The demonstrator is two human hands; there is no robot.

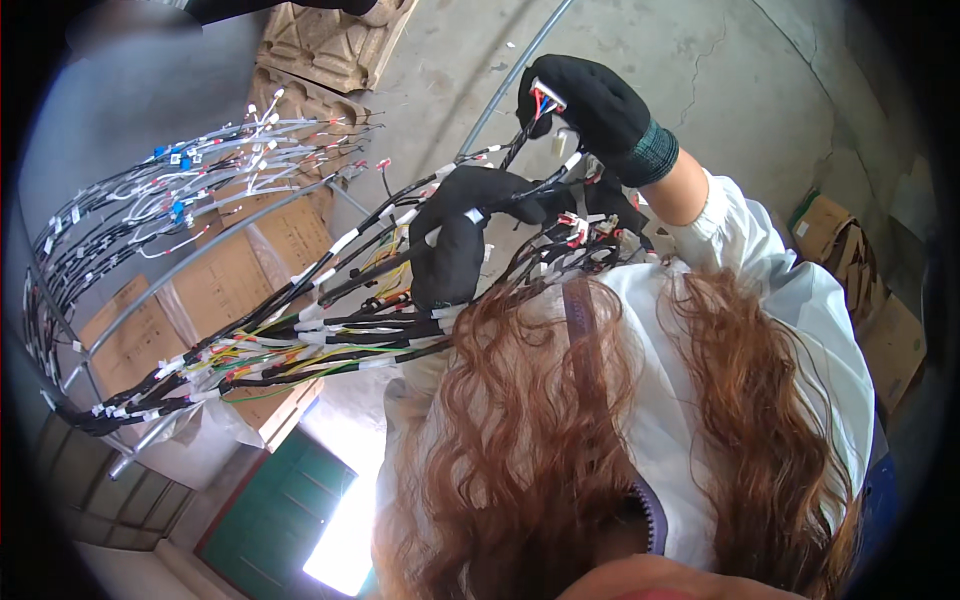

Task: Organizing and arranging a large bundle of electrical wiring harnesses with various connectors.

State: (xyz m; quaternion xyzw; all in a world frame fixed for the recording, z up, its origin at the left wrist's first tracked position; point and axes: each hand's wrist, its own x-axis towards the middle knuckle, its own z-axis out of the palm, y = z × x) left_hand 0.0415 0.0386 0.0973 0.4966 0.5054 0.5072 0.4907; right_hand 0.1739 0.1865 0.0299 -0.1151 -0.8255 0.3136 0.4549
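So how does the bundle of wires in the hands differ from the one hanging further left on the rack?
The near wire bundle is mostly black sleeved, with yellow, green and red strands; the far wire bundle looks mostly white and grey with blue tags. The near one is gripped by the left hand, its end at the right hand; the far one hangs untouched. Both drape over the grey rack bar.

My left hand, in a black fabric glove, is curled with fingers pointing down and closed in a grip. My right hand, also black-gloved with a green knit cuff, is raised higher, fingers pinched together, its bare forearm emerging from a white sleeve.
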